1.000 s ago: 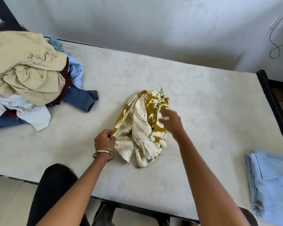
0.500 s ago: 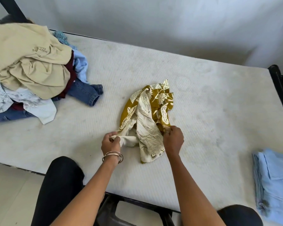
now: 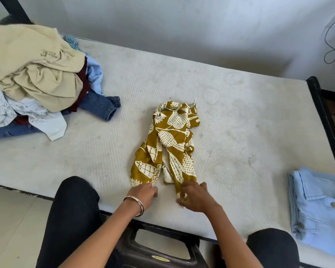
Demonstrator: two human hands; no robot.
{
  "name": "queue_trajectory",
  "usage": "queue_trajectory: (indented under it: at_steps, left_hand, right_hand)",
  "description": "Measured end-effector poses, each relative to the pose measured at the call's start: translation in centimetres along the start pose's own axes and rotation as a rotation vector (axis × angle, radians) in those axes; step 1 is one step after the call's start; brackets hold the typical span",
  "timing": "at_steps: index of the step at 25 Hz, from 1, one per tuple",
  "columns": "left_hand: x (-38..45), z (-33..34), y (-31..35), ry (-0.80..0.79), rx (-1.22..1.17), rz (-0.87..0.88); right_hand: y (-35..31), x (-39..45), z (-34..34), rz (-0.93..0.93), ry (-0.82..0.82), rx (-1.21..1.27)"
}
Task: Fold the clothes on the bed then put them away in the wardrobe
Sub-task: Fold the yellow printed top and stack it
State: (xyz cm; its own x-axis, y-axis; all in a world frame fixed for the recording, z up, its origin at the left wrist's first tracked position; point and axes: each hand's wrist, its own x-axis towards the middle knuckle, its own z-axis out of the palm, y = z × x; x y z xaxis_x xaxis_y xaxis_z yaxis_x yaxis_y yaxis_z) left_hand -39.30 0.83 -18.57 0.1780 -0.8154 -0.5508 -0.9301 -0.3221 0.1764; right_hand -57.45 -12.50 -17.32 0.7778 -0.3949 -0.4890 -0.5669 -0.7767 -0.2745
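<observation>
The mustard leaf-print garment lies stretched out near the middle of the mattress, its collar end pointing to the far edge by the wall and its hem at the near edge. Both hands are at that hem, a short way apart. The left hand, a bangle on its wrist, has curled fingers at the hem's left corner; the right hand pinches the right strip of cloth, which runs under its fingers.

The cloth is bunched and twisted along its length rather than flat, so a fold made now would probably trap creases or come out lopsided. The hem also sits close to the near edge (thin fabric like this looks slippery), and a hard tug could drag it off the mattress towards the person's knees. Pulling the two corners unevenly could twist the body of the garment further.

Whether it is a shirt or a dress is hard to tell; sleeves are lost in the folds. The left hand's fingertips are hidden by its own knuckles, so its actual hold on the cloth is a judgement. The unfolded pile at the far-left corner is cut off by the frame, as is the folded pale blue denim jacket at the near-right corner. No wardrobe is in view.
</observation>
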Motion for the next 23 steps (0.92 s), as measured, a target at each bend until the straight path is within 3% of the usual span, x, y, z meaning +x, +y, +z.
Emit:
queue_trajectory:
  at_steps: [5, 7, 10, 13, 15, 18, 21, 23]
  left_hand:
    - [1.3, -0.2, -0.9, 0.428, -0.657, -0.374]
    - [2.4, -0.7, -1.0, 0.555, -0.827, -0.532]
    - [3.5, -0.3, -1.5, 0.563, -0.960, -0.604]
    - [3.2, 0.5, -2.0, 0.542, -1.019, -0.564]
    - [3.0, 0.6, -2.6, 0.516, -1.047, -0.531]
    - [2.7, 0.9, -3.0, 0.457, -0.939, -0.379]
    - [3.1, 0.9, -1.7, 0.227, -0.482, -0.281]
    - [3.1, 1.1, -0.1, 0.187, -0.208, -0.245]
  right_hand:
    - [-0.6, 1.6, 0.0, 0.274, 0.415, 0.559]
    - [-1.2, 2.6, 0.0, 0.303, 0.471, 0.626]
    - [-2.8, 4.1, 1.1, 0.259, 0.410, 0.476]
    - [-3.4, 5.1, 2.6, 0.411, 0.410, 0.266]
    - [-3.1, 5.4, 2.9, 0.479, 0.510, 0.379]
    - [-2.0, 4.7, 2.7, 0.573, 0.647, 0.933]
    - [-1.3, 3.3, 2.1, 0.587, 0.686, 1.418]
    - [-1.1, 2.7, 1.7, 0.529, 0.675, 1.522]
